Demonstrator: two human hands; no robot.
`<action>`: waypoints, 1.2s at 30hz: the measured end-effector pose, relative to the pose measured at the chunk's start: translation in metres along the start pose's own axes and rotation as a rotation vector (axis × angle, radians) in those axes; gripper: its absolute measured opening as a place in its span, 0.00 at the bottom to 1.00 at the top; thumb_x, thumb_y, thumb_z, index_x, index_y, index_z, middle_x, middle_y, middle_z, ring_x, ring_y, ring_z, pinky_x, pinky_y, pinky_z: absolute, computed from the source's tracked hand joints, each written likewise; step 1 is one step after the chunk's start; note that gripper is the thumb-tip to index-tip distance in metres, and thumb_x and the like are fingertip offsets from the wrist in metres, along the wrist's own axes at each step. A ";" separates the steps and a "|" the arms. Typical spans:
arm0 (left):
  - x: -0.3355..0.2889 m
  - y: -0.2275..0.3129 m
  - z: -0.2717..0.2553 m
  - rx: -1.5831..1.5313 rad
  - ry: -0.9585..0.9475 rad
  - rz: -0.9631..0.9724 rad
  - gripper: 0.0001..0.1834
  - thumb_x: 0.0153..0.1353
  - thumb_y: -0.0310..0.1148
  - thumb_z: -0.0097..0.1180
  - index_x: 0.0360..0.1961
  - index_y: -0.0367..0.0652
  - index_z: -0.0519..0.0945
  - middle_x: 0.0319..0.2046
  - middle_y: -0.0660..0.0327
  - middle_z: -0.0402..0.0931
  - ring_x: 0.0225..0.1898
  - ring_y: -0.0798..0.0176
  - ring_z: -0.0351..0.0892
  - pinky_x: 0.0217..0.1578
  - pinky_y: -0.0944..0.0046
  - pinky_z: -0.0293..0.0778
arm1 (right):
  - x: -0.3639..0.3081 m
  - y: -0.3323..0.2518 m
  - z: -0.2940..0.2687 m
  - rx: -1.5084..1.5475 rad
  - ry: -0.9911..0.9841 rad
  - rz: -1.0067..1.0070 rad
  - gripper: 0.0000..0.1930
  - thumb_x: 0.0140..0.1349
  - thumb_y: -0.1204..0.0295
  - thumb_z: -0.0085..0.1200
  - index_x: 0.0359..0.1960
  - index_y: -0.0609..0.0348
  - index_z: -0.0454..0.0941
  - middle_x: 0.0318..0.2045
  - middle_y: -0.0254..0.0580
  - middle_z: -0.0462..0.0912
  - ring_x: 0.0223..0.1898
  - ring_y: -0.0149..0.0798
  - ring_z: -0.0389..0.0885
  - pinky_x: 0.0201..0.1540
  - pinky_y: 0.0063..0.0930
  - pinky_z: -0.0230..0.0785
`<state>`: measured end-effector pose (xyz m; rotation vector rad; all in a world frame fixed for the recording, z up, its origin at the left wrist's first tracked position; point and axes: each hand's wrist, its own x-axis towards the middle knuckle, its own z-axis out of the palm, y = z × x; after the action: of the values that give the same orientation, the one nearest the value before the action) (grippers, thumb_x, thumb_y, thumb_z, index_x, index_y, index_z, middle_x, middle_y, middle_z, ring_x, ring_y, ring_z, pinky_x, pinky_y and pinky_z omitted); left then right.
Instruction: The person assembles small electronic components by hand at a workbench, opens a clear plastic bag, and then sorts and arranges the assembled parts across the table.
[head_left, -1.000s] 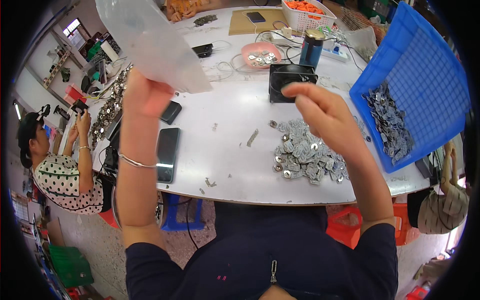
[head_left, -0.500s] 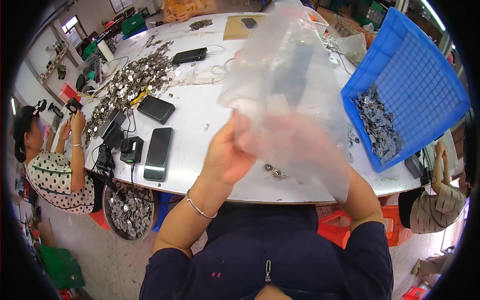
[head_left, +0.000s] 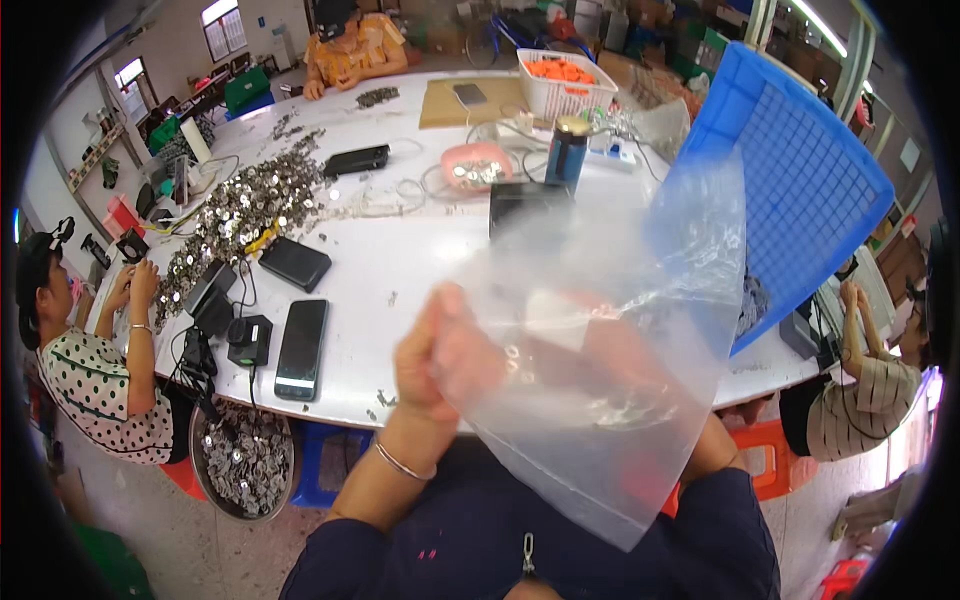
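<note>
A large clear plastic bag (head_left: 610,425) hangs tilted in front of me over the table's near edge. My left hand (head_left: 440,355) is closed on its left side, fingers pinching the film. My right hand (head_left: 628,345) shows only hazily through the plastic, its forearm coming up from behind the bag. Blur and the film keep me from telling how its fingers are set. A pale rectangular patch appears through the bag beside those fingers. The bag looks limp, and its upper right part covers some of the blue crate (head_left: 800,170).
On the white table (head_left: 370,260) lie a phone (head_left: 301,348), black boxes with cables, and a heap of metal pieces (head_left: 245,200). Farther back are a pink bowl (head_left: 474,166), a blue can (head_left: 567,155) and a white basket (head_left: 568,85). A metal basin (head_left: 242,465) stands lower left. Several people sit around.
The bag has come down and tilted to the right, uncovering the pink bowl, can and basket. My left hand keeps its pinch. The view has shifted slightly.
</note>
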<state>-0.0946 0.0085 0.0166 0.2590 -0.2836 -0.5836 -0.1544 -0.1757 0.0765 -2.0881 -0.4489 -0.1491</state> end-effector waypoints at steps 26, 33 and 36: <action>0.025 0.092 0.157 2.138 -0.798 -0.006 0.04 0.49 0.25 0.66 0.25 0.37 0.83 0.21 0.60 0.80 0.23 0.64 0.77 0.27 0.68 0.69 | 0.062 -0.107 -0.075 0.311 -0.361 0.011 0.13 0.69 0.73 0.42 0.49 0.68 0.74 0.38 0.41 0.80 0.41 0.32 0.81 0.47 0.25 0.75; 0.024 0.101 0.141 2.002 -0.670 0.212 0.07 0.49 0.26 0.69 0.23 0.35 0.81 0.19 0.64 0.77 0.20 0.74 0.72 0.22 0.73 0.63 | 0.085 -0.071 -0.073 0.764 -0.396 -0.024 0.14 0.69 0.71 0.48 0.51 0.70 0.73 0.42 0.49 0.80 0.44 0.40 0.83 0.48 0.31 0.80; 0.025 0.101 0.142 1.970 -0.548 0.155 0.06 0.50 0.24 0.68 0.25 0.35 0.81 0.21 0.64 0.76 0.18 0.76 0.70 0.20 0.76 0.62 | 0.080 -0.076 -0.068 0.701 -0.305 0.024 0.13 0.69 0.72 0.47 0.50 0.70 0.73 0.41 0.50 0.81 0.45 0.40 0.83 0.48 0.31 0.79</action>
<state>-0.0712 0.0534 0.1852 1.9582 -1.3592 -0.0064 -0.1037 -0.1763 0.1956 -1.4222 -0.5610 0.3091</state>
